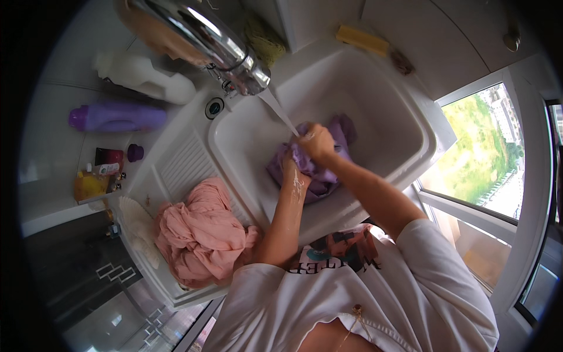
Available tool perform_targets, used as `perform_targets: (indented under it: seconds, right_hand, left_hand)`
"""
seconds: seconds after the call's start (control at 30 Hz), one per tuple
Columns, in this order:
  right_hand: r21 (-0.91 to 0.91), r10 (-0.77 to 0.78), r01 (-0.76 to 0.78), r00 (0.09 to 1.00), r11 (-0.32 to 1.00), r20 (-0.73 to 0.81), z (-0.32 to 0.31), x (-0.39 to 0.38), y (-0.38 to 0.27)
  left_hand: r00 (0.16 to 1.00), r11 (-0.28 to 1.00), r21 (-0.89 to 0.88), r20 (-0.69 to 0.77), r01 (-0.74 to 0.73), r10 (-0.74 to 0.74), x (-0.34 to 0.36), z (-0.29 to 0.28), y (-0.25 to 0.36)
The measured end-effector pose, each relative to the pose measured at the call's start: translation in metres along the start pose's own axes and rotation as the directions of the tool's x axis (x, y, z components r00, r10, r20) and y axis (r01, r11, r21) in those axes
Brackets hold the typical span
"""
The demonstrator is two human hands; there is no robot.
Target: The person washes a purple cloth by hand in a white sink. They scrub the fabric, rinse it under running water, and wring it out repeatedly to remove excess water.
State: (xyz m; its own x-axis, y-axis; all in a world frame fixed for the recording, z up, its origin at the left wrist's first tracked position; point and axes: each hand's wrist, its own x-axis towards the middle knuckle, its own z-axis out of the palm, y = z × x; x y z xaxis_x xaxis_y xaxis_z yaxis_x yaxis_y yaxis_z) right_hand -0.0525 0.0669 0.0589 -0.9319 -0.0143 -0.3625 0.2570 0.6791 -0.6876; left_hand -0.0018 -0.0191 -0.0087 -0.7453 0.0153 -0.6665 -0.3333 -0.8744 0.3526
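Observation:
Water runs from a chrome faucet (246, 76) onto a wet purple cloth (340, 129) bunched in a white basin (393, 105). My right hand (316, 141) is closed on the upper part of the cloth, right where the stream lands. My left hand (293, 167) grips the cloth just below and to the left, its fingers partly hidden in the folds. Wet streaks show on my left forearm. Beside the basin, a pink cloth (199, 229) lies heaped on the ridged drainboard (179, 158), left of my arm.
A white jug (141, 76), purple bottle (117, 117), yellow bottle (91, 185) and small containers line the left side. A green sponge (264, 44) is behind the faucet. A yellow bar (360, 41) rests at the back rim. An open window (469, 146) is at the right.

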Motion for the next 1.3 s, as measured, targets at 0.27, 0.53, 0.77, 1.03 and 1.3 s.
perform_targets:
  seconds: [0.27, 0.53, 0.77, 1.03, 1.3]
  right_hand:
    - [-0.081, 0.142, -0.134, 0.984, 0.988, 0.104, 0.006, 0.115, 0.107]
    - [-0.583, 0.141, 0.005, 0.968, 0.812, 0.205, 0.066, 0.131, 0.107]
    - [-0.534, -0.070, 0.313, 0.902, 0.785, 0.427, 0.015, 0.116, 0.111]
    - [0.533, -0.331, 0.052, 0.833, 0.844, 0.444, -0.012, 0.080, 0.064]
    - [0.135, -0.219, 0.177, 0.875, 0.975, 0.432, -0.053, 0.034, 0.056]
  left_hand:
    - [0.924, 0.672, 0.737, -0.203, -0.075, 0.325, -0.009, 0.023, 0.016]
    - [0.922, 0.713, 0.702, -0.271, -0.008, 0.277, -0.002, -0.002, 0.005]
    - [0.934, 0.782, 0.622, -0.252, -0.044, 0.253, 0.009, -0.026, 0.003]
    - [0.976, 0.982, -0.048, -0.132, -0.181, 0.174, 0.008, 0.001, 0.023]
    - [0.957, 0.938, -0.190, -0.086, -0.289, 0.277, 0.001, 0.031, 0.058]
